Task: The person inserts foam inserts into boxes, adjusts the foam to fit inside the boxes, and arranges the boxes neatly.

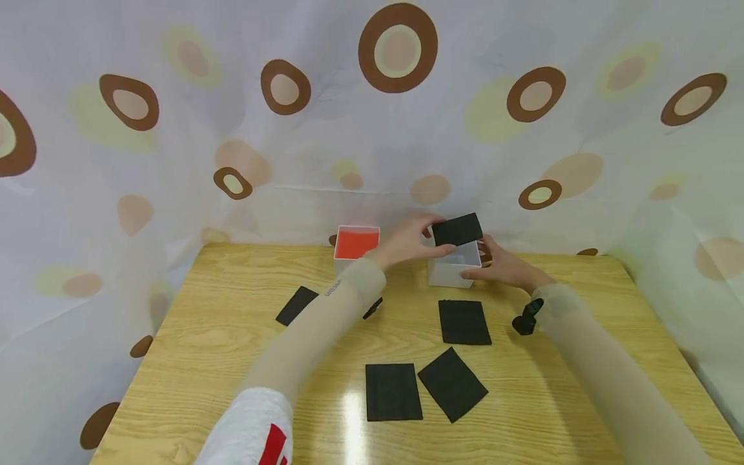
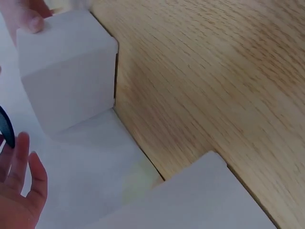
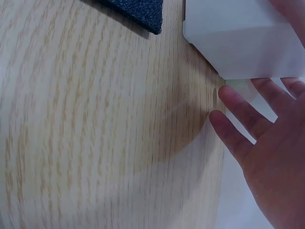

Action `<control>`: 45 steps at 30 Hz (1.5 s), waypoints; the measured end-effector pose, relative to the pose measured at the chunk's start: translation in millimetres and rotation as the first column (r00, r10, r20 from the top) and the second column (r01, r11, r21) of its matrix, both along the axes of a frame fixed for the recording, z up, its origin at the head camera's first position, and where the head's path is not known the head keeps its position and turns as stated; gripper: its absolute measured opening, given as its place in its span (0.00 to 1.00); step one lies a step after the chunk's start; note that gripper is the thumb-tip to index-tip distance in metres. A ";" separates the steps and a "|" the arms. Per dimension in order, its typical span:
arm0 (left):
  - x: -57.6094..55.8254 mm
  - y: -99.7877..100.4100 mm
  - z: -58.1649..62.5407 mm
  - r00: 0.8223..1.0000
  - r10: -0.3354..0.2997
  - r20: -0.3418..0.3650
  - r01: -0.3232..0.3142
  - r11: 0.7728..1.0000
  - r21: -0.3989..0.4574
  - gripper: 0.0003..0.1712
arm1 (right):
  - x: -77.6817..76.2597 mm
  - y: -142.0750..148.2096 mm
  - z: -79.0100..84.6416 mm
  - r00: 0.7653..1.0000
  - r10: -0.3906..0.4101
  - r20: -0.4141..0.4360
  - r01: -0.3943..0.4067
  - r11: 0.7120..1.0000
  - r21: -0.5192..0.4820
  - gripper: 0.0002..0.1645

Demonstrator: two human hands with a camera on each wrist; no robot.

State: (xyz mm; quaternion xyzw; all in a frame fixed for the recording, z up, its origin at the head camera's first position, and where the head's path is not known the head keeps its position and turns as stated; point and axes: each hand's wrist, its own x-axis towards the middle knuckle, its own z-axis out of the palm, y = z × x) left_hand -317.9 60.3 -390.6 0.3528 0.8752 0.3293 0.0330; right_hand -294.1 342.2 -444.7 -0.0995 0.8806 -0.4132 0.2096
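My left hand (image 1: pixel 407 240) pinches a black rectangular piece (image 1: pixel 458 229) between thumb and fingers, tilted over the mouth of an open white box (image 1: pixel 450 276). In the left wrist view only the edge of that black piece (image 2: pixel 5 128) shows beside the fingers. My right hand (image 1: pixel 504 265) holds the same box at its right side, thumb on the front and fingers around the far side. The right wrist view has the right hand (image 3: pixel 281 148) with its fingers against the box wall (image 3: pixel 248 52). The box's inside looks pale.
A second white box with a red inside (image 1: pixel 357 244) stands to the left, partly behind my left arm. Several black squares lie on the wooden table (image 1: pixel 221 336): one near the right box (image 1: pixel 464 322), two nearer me, others beside my left forearm. A patterned cloth (image 1: pixel 325 148) hangs behind.
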 end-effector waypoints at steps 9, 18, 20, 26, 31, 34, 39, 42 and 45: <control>-3.3 10.1 -8.8 0.995 0.006 -0.102 -0.031 0.970 -0.241 0.47 | 0.2 -2.8 -1.6 1.000 0.020 -0.005 -0.020 1.000 -0.023 0.68; -9.3 19.0 -7.3 0.987 -0.040 -0.157 -0.011 0.950 -0.311 0.46 | 0.2 -3.9 5.5 1.000 0.021 -0.010 -0.022 1.000 -0.023 0.68; -9.1 20.0 -8.7 0.984 -0.042 -0.173 -0.017 0.946 -0.324 0.47 | 0.2 -2.9 5.6 1.000 0.018 -0.014 -0.018 1.000 -0.013 0.68; -9.8 20.1 -21.3 0.975 -0.027 -0.219 -0.051 0.938 -0.343 0.49 | -0.1 -1.3 3.4 0.999 0.022 -0.027 -0.022 1.000 -0.002 0.67; -8.2 17.3 -26.4 0.974 -0.029 -0.223 -0.038 0.957 -0.289 0.50 | -0.4 0.0 1.6 0.999 0.027 -0.032 -0.027 1.000 0.006 0.67; -3.8 15.1 -26.4 0.966 -0.061 -0.253 -0.004 0.968 -0.249 0.43 | -0.1 0.4 1.9 0.999 0.027 -0.030 -0.027 1.000 0.004 0.67; 1.9 15.6 -33.2 0.939 -0.155 -0.306 0.060 0.952 -0.300 0.35 | 0.8 0.6 1.3 0.999 0.030 -0.018 -0.030 0.999 -0.023 0.66; 4.0 17.0 -38.7 0.922 -0.203 -0.330 0.068 0.924 -0.377 0.37 | 0.1 1.1 -0.6 0.999 0.037 -0.024 -0.038 0.999 -0.021 0.66; 5.7 18.3 -43.1 0.910 -0.229 -0.345 0.058 0.895 -0.442 0.39 | -0.3 1.6 -2.1 0.998 0.039 -0.039 -0.039 0.999 -0.006 0.65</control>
